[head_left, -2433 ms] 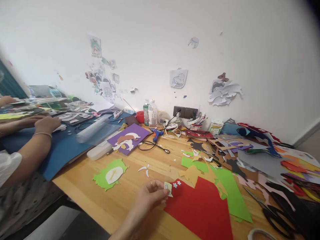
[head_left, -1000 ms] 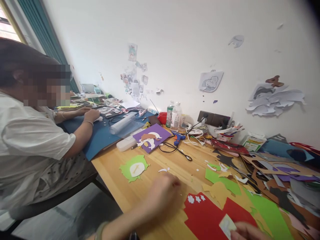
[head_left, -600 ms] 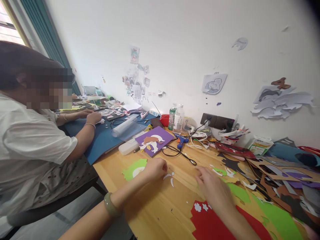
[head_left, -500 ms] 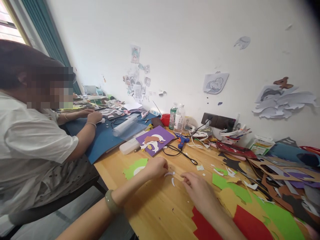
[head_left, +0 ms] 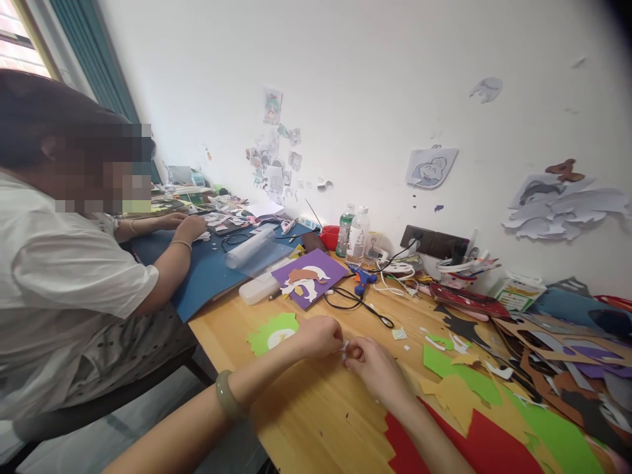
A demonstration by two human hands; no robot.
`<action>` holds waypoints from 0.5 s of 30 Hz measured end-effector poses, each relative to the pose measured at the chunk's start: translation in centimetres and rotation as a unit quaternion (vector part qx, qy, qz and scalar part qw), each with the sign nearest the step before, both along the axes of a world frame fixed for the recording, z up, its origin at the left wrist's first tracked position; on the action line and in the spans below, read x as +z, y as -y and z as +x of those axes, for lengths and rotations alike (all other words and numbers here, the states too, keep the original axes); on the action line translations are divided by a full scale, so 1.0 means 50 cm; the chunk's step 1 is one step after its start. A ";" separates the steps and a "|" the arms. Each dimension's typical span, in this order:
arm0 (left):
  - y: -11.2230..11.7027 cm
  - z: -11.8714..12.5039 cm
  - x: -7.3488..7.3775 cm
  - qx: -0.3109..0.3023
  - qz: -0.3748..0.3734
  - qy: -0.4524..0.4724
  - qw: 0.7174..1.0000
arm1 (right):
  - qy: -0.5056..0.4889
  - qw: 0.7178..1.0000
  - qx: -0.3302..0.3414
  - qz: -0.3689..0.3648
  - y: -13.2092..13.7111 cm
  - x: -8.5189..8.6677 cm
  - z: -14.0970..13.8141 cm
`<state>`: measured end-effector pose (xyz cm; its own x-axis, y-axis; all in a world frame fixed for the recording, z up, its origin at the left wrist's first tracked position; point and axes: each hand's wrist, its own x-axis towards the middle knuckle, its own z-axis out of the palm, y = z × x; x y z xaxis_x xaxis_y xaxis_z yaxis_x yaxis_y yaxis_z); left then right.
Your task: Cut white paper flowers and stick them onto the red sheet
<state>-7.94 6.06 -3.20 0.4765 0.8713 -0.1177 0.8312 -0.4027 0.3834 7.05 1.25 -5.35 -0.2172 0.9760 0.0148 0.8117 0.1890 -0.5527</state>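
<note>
My left hand [head_left: 316, 335] and my right hand [head_left: 372, 365] meet over the wooden table [head_left: 301, 421], fingertips pinched together on a small white paper scrap [head_left: 345, 347]. A green bangle [head_left: 228, 395] circles my left wrist. Just left of my left hand lies a green cut-out with a white oval [head_left: 273, 332]. A red foam sheet [head_left: 474, 447] lies under my right forearm.
A person in a white top [head_left: 59, 289] sits at my left with both hands on a blue sheet [head_left: 207, 276]. A purple card with a cut-out [head_left: 311, 276], blue glue gun [head_left: 364, 279], two bottles [head_left: 353, 234] and heaps of coloured paper scraps [head_left: 553, 342] crowd the table.
My right hand has moved left from the red sheet to meet my left hand. Both hands have closed on the small white scrap that lay on the table.
</note>
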 end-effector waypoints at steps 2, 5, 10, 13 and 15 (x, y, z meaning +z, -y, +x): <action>0.001 0.000 -0.004 -0.002 -0.010 0.000 1.000 | 0.009 1.000 0.000 -0.003 -0.002 0.000 -0.002; 0.000 0.000 -0.014 0.003 -0.016 0.001 1.000 | 0.020 1.000 0.002 -0.010 -0.007 -0.002 -0.004; 0.001 0.005 -0.021 0.006 -0.033 0.010 0.999 | 0.037 0.999 0.003 -0.021 -0.014 -0.006 -0.005; 0.006 0.006 -0.020 0.021 -0.024 0.016 0.999 | 0.044 0.998 0.008 -0.035 -0.020 -0.005 -0.005; 0.008 0.004 -0.020 0.028 -0.018 0.021 0.999 | 0.044 0.998 0.015 -0.045 -0.024 -0.006 -0.003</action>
